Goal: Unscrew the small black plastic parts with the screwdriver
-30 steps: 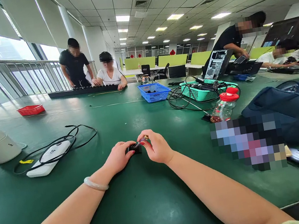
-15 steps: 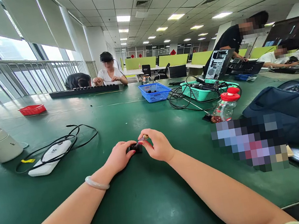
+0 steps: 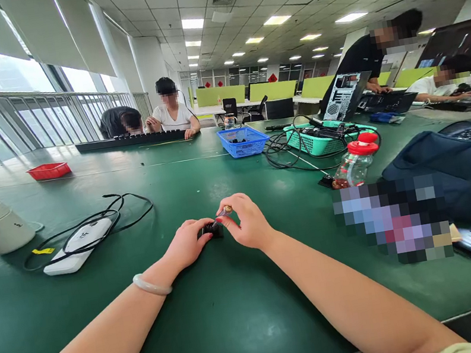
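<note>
Basket (image 3: 245, 149) beyond black part (image 3: 215, 233); jar (image 3: 352, 171), bag (image 3: 448, 180) right.

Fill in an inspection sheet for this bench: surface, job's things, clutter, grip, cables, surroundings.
Surface: green table, glossy, with a seam at right.
Job's things: small black part; slim tool with a gold-coloured end. Exact types unclear.
Clutter: white device and pale jug at left; red tray, blue basket and green basket farther back; red-lidded jar and dark blue bag at right.
Grip: left hand holds the small black part; right hand pinches the slim tool, angled toward that part.
Cables: black cord across the white device; black cables tangled around the green basket; on the hands, nothing seen.
Surroundings: person in white top, person in black top, computer case.
</note>
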`<state>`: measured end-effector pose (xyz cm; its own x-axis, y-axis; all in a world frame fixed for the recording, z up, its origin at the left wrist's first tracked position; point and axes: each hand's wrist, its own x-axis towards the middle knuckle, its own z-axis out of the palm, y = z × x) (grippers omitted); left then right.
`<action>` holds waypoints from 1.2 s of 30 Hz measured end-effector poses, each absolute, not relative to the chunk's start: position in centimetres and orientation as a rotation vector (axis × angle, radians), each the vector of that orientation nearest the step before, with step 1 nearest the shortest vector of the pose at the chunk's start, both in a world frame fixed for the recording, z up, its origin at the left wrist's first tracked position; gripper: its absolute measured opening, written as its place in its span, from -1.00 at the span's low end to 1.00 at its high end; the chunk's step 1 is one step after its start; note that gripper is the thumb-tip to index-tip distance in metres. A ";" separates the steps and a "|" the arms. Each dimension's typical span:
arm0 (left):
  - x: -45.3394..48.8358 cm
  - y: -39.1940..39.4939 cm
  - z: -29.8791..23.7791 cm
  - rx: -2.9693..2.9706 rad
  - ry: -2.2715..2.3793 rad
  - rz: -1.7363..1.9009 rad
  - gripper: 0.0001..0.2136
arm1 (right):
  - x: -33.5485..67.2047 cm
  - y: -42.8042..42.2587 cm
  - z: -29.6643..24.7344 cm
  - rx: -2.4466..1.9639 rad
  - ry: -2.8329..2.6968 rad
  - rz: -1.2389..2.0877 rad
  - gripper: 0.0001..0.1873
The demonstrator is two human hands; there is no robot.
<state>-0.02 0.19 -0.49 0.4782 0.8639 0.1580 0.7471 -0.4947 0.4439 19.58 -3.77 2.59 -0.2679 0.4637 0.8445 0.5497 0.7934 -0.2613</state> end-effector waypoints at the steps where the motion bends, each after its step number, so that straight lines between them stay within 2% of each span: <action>1: 0.0 0.2 -0.5 2.418 1.360 0.520 -0.64 | 19.6 -3.7 2.6 -0.767 -1.905 -0.107 -0.90; 11: 0.0 0.3 -0.5 2.447 1.363 0.515 -0.64 | 19.5 -3.3 2.1 -0.853 -1.851 -0.098 -0.92; 17: 0.2 0.1 -0.4 2.423 1.356 0.562 -0.55 | 19.5 -3.3 1.7 -0.903 -1.838 -0.045 -0.95; 23: 0.1 0.2 -0.4 2.439 1.375 0.531 -0.66 | 19.6 -3.6 1.6 -0.865 -1.820 0.019 -0.84; 36: 0.3 -0.1 0.1 2.409 1.368 0.526 -0.67 | 19.5 -3.9 1.9 -0.796 -1.880 -0.053 -0.88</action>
<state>0.28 -0.15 0.09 0.4733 0.8668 0.1569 0.7489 -0.4897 0.4464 19.51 -3.88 1.89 -0.2335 0.4987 0.8348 0.5448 0.7781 -0.3125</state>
